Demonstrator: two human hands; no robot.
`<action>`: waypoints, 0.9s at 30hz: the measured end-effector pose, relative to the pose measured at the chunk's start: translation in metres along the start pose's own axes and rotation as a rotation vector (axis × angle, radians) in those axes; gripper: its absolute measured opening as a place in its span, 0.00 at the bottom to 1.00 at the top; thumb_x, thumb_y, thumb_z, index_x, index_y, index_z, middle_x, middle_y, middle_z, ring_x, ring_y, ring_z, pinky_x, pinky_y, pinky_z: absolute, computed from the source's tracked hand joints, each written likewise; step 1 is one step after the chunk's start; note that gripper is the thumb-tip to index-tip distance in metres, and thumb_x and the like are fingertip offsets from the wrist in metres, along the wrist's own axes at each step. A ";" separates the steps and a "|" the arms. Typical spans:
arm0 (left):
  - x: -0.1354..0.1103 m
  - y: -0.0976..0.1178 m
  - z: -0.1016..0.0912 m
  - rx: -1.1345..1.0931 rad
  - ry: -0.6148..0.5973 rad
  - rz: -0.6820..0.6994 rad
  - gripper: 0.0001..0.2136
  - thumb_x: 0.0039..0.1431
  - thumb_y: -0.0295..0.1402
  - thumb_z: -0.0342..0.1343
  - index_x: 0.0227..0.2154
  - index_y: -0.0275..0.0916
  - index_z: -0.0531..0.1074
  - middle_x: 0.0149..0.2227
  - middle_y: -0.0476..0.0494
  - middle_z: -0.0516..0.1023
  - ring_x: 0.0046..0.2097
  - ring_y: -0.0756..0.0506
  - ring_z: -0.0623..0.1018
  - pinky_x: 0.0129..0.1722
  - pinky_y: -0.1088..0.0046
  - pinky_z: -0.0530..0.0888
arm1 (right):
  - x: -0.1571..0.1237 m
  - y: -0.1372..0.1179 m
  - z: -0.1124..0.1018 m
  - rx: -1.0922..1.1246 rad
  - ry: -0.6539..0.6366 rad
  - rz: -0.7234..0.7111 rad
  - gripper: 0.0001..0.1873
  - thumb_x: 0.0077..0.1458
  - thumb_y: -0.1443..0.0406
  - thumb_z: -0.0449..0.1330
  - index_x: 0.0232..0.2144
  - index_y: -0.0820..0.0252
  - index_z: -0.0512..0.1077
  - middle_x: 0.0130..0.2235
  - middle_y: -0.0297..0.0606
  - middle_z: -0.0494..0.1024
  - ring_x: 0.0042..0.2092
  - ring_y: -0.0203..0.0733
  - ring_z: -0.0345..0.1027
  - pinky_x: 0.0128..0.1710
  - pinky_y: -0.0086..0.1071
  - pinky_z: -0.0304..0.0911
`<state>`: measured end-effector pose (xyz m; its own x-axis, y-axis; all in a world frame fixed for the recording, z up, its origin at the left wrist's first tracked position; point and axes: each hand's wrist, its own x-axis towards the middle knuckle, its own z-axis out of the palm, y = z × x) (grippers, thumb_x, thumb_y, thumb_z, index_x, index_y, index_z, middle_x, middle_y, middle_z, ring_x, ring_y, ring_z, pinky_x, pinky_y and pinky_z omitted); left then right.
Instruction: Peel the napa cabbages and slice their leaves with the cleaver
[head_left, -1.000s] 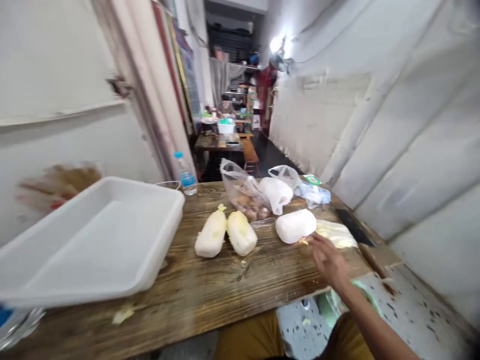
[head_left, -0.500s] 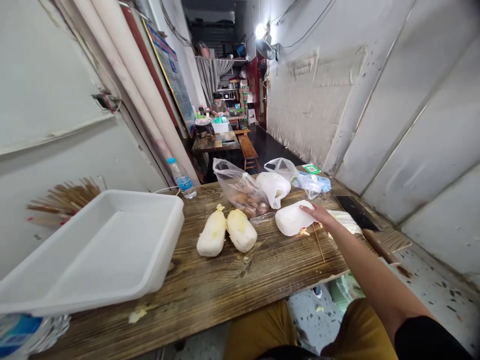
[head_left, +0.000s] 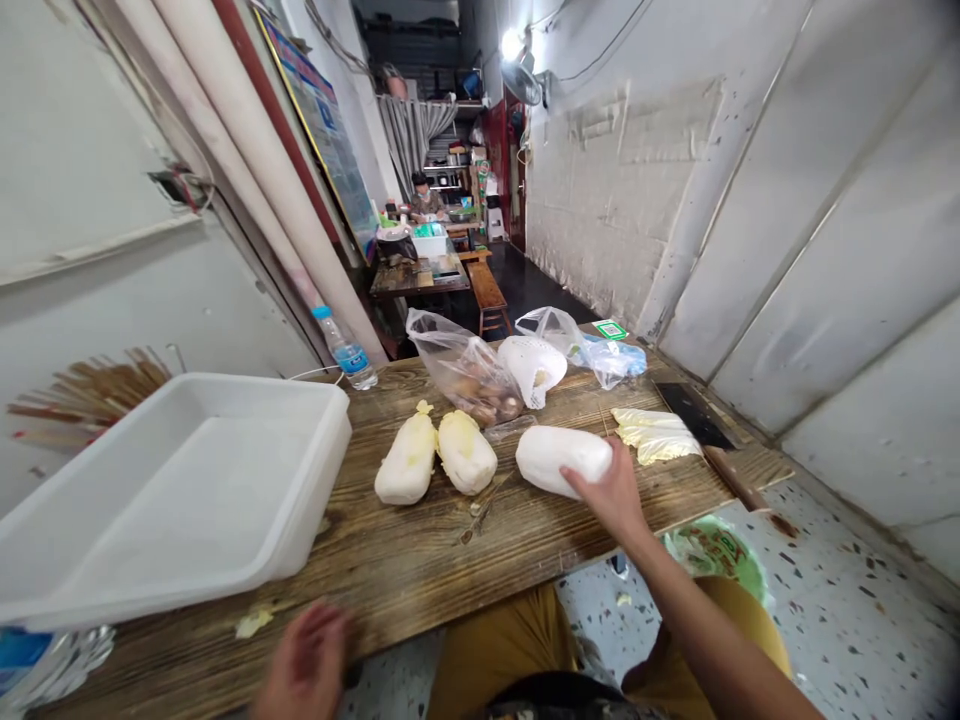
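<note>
napa cabbage (head_left: 559, 458): white, long, mid-frame | our right hand (head_left: 611, 495): fingers wrapped over its right end | our left hand (head_left: 304, 665): bottom edge, blurry, we cannot tell its fingers | two cabbage halves (head_left: 409, 462) just left, cleaver (head_left: 694, 412) right

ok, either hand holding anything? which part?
Right hand grips the white cabbage piece by its right end, lying on the table. Left hand, blurred at the table's near edge, looks empty.

Counter (head_left: 420, 560): rough, grained wood. Tray (head_left: 187, 480): smooth white plastic, matt. Bag (head_left: 450, 360): clear, glossy plastic film. White vegetable (head_left: 555, 455) in my right hand (head_left: 611, 495): smooth, matt.
</note>
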<state>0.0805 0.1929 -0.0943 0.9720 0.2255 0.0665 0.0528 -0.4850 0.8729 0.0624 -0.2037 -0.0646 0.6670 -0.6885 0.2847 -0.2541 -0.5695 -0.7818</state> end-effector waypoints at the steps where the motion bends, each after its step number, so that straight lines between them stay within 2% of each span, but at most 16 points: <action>1: -0.007 0.008 0.020 -0.126 -0.205 -0.069 0.40 0.41 0.65 0.57 0.49 0.39 0.66 0.40 0.39 0.79 0.42 0.38 0.81 0.44 0.59 0.78 | -0.020 0.000 0.001 0.007 0.002 -0.078 0.43 0.42 0.49 0.68 0.55 0.64 0.60 0.50 0.51 0.69 0.52 0.57 0.66 0.54 0.52 0.65; 3: -0.022 0.033 0.064 -0.315 -0.570 -0.154 0.45 0.42 0.59 0.62 0.58 0.36 0.58 0.45 0.33 0.79 0.47 0.38 0.80 0.49 0.59 0.77 | -0.054 0.002 0.002 -0.005 0.001 -0.263 0.42 0.46 0.53 0.67 0.58 0.62 0.57 0.53 0.51 0.68 0.54 0.57 0.64 0.54 0.53 0.65; 4: -0.029 0.048 0.086 -0.366 -0.706 -0.147 0.47 0.44 0.57 0.63 0.61 0.34 0.54 0.48 0.30 0.77 0.47 0.38 0.80 0.51 0.58 0.75 | -0.067 0.004 0.003 -0.022 0.005 -0.342 0.42 0.48 0.54 0.66 0.60 0.61 0.55 0.55 0.52 0.66 0.56 0.58 0.62 0.56 0.54 0.64; 5: -0.035 0.063 0.106 -0.403 -0.787 -0.129 0.49 0.45 0.54 0.64 0.63 0.33 0.50 0.50 0.28 0.76 0.48 0.39 0.79 0.52 0.58 0.75 | -0.079 0.006 0.003 -0.039 0.006 -0.399 0.43 0.49 0.56 0.66 0.62 0.61 0.53 0.56 0.53 0.64 0.58 0.58 0.60 0.56 0.54 0.63; 7: -0.044 0.090 0.139 -0.460 -0.817 -0.090 0.51 0.46 0.50 0.65 0.66 0.31 0.44 0.55 0.24 0.71 0.52 0.39 0.77 0.54 0.58 0.73 | -0.095 0.010 0.002 -0.057 -0.015 -0.441 0.44 0.52 0.57 0.65 0.65 0.60 0.50 0.58 0.54 0.61 0.60 0.58 0.58 0.56 0.54 0.63; 10: -0.048 0.111 0.166 -0.474 -0.722 -0.022 0.49 0.48 0.45 0.65 0.66 0.32 0.43 0.58 0.25 0.69 0.56 0.38 0.74 0.57 0.57 0.71 | -0.105 0.015 -0.004 -0.015 -0.091 -0.443 0.41 0.54 0.59 0.63 0.65 0.57 0.50 0.59 0.54 0.60 0.61 0.57 0.57 0.57 0.54 0.64; 13: -0.046 0.112 0.172 -0.508 -0.680 0.002 0.45 0.50 0.42 0.64 0.66 0.32 0.46 0.59 0.27 0.69 0.58 0.38 0.73 0.59 0.57 0.69 | -0.105 0.023 -0.009 0.075 -0.111 -0.397 0.36 0.55 0.57 0.63 0.63 0.56 0.56 0.58 0.52 0.63 0.60 0.56 0.59 0.57 0.53 0.64; 16: -0.044 0.113 0.164 -0.479 -0.654 0.052 0.39 0.53 0.42 0.60 0.64 0.33 0.52 0.60 0.28 0.66 0.61 0.39 0.70 0.59 0.58 0.69 | -0.102 0.031 -0.011 0.147 -0.147 -0.287 0.35 0.53 0.55 0.64 0.60 0.56 0.60 0.56 0.50 0.67 0.56 0.54 0.65 0.54 0.51 0.67; 18: -0.045 0.119 0.156 -0.331 -0.635 0.180 0.34 0.52 0.42 0.61 0.61 0.37 0.60 0.64 0.31 0.61 0.64 0.38 0.64 0.61 0.56 0.66 | -0.101 0.032 -0.012 0.168 -0.184 -0.281 0.36 0.53 0.55 0.65 0.60 0.57 0.60 0.57 0.51 0.68 0.57 0.54 0.66 0.54 0.50 0.67; 20: -0.046 0.128 0.149 -0.127 -0.635 0.297 0.35 0.46 0.40 0.65 0.59 0.39 0.65 0.68 0.33 0.53 0.68 0.35 0.57 0.65 0.53 0.59 | -0.100 0.030 -0.015 0.178 -0.208 -0.354 0.35 0.53 0.57 0.65 0.61 0.56 0.61 0.59 0.51 0.67 0.59 0.54 0.64 0.57 0.51 0.65; 23: -0.041 0.136 0.140 0.070 -0.672 0.338 0.44 0.40 0.38 0.68 0.63 0.37 0.62 0.70 0.30 0.47 0.69 0.31 0.53 0.67 0.51 0.54 | -0.096 0.026 -0.020 0.249 -0.270 -0.426 0.26 0.56 0.60 0.63 0.57 0.54 0.67 0.59 0.48 0.69 0.59 0.51 0.65 0.57 0.48 0.66; 25: -0.034 0.134 0.135 0.104 -0.710 0.344 0.43 0.43 0.37 0.65 0.65 0.35 0.59 0.69 0.28 0.49 0.69 0.32 0.54 0.67 0.52 0.54 | -0.090 0.026 -0.020 0.309 -0.289 -0.396 0.18 0.59 0.62 0.60 0.52 0.53 0.71 0.54 0.45 0.75 0.55 0.47 0.70 0.52 0.43 0.71; 27: -0.024 0.128 0.131 0.101 -0.747 0.361 0.41 0.44 0.35 0.62 0.64 0.34 0.60 0.67 0.29 0.54 0.69 0.34 0.55 0.67 0.53 0.54 | -0.082 0.029 -0.018 0.310 -0.285 -0.384 0.14 0.61 0.62 0.57 0.49 0.54 0.74 0.50 0.43 0.78 0.51 0.45 0.73 0.50 0.41 0.73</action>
<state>0.0938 0.0151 -0.0475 0.8275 -0.5604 -0.0349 -0.3055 -0.5015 0.8095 -0.0118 -0.1719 -0.1002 0.8445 -0.2854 0.4531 0.2325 -0.5669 -0.7903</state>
